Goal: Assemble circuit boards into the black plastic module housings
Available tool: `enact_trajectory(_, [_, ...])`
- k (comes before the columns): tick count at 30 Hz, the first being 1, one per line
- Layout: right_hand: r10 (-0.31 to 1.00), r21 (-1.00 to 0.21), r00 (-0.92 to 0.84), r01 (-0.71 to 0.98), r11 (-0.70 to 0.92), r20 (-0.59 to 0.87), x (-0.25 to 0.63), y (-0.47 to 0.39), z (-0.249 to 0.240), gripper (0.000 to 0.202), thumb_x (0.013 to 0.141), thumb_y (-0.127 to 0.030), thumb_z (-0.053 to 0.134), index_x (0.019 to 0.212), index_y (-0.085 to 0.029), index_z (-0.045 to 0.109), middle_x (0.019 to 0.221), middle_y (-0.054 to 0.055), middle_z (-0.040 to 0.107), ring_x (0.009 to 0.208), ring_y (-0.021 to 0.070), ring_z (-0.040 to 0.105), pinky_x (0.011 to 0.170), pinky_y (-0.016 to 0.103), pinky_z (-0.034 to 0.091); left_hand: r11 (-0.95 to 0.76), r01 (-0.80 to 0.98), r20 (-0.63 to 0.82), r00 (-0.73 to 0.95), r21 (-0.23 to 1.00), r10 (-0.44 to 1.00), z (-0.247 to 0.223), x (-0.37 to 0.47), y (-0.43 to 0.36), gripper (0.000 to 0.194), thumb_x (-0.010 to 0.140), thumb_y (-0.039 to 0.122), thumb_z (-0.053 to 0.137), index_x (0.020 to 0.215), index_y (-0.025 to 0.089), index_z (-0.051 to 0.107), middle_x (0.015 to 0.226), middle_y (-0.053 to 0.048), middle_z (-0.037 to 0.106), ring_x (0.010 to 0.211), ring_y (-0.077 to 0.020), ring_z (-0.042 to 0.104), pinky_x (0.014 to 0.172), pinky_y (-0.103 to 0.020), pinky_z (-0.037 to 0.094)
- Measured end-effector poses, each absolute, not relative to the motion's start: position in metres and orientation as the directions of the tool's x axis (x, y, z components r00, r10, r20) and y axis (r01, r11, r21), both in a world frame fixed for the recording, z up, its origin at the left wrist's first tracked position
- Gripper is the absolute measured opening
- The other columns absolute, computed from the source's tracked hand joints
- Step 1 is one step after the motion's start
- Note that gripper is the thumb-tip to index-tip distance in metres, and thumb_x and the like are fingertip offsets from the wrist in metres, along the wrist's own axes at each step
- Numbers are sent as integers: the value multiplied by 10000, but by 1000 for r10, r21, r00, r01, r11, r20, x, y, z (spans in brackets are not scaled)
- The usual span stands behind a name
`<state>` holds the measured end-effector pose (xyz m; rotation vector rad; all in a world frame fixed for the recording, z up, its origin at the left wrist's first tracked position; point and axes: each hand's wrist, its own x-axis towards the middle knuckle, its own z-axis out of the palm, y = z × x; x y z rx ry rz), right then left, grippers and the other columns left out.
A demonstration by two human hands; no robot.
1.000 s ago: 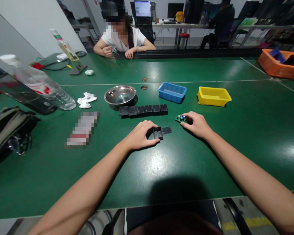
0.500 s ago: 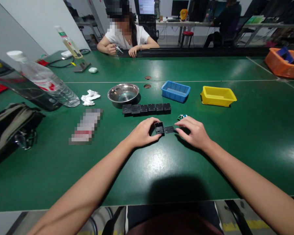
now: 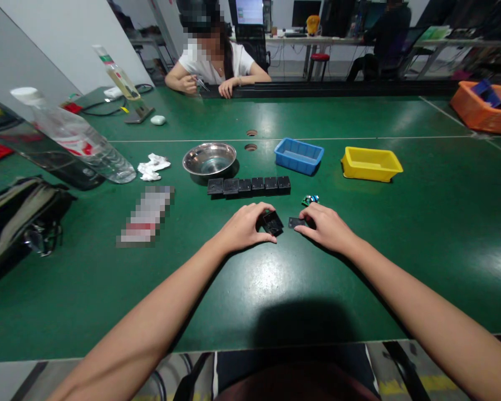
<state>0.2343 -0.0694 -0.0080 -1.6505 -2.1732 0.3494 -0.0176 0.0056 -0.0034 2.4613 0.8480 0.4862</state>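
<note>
My left hand (image 3: 250,225) curls around a small open black plastic box (image 3: 273,223), its thumb on the near side and fingers on the far side. The box sits turned at an angle, hollow side showing. Between the thumb and fingers of my right hand (image 3: 325,225) is a flat black cover (image 3: 295,223), apart from the box. Just beyond my right fingers lies a small green circuit board (image 3: 310,199) with blue and white parts. A row of several black boxes (image 3: 258,185) stands farther back.
Behind the row are a metal bowl (image 3: 209,160), a blue bin (image 3: 299,156) and a yellow bin (image 3: 372,164). Crumpled tissue (image 3: 153,166), a bottle (image 3: 77,139) and a bag (image 3: 16,217) lie left. An orange basket (image 3: 484,114) stands far right. A person (image 3: 221,61) sits opposite.
The black box has turned and tilted in my left hand. My right fingers have closed on the flat cover, which has shifted slightly right, away from the box.
</note>
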Motion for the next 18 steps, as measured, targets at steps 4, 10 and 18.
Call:
enact_trajectory(4, [955,-451,-230,844,291,186,236,-68,-11,114,876,-276,721,899,-183,660,881,65,644,841,216,627,784,327,475,-653,517,151,709,554,689,-5,-17,7,631,624,499,921,1062,211,571,937,-37,693,832,-236,649,716,-312,455])
enact_trajectory(10, [942,-450,-248,831,327,227,238,-69,-12,167,879,-259,711,1028,-188,683,962,80,651,894,228,641,818,355,504,-643,465,205,691,609,693,-2,-18,3,325,809,354,754,1041,213,576,890,-2,670,769,-175,619,697,-280,440])
enact_trajectory(18, [942,-482,-273,810,334,193,241,-68,-10,131,883,-263,712,1000,-205,714,982,81,658,922,232,657,846,372,515,-666,418,350,612,618,709,3,-17,2,249,827,306,684,1037,196,607,1056,-65,668,963,-211,635,835,-331,511])
